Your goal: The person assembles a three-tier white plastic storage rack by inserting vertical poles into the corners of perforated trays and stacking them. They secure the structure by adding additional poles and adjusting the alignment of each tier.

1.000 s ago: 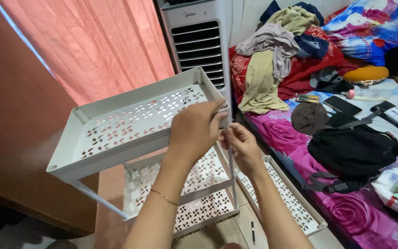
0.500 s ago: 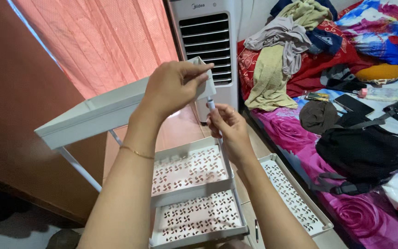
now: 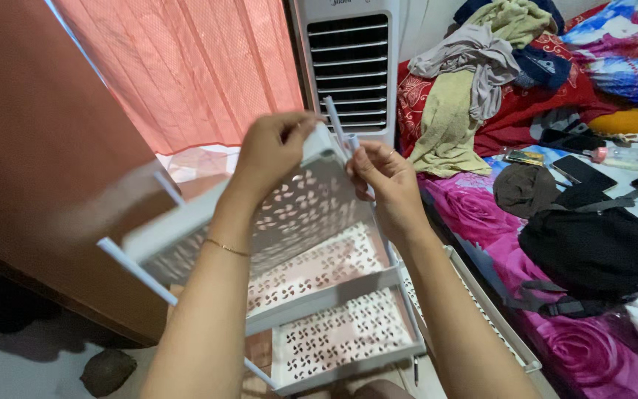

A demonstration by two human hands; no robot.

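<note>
Above the lower shelves (image 3: pixel 334 310), your left hand (image 3: pixel 271 148) clamps the tilted white tray (image 3: pixel 289 214) by its far corner while your right hand (image 3: pixel 382 174) pinches the thin pole (image 3: pixel 331 114), which, I judge, could slip its socket if the tray tips further.
</note>
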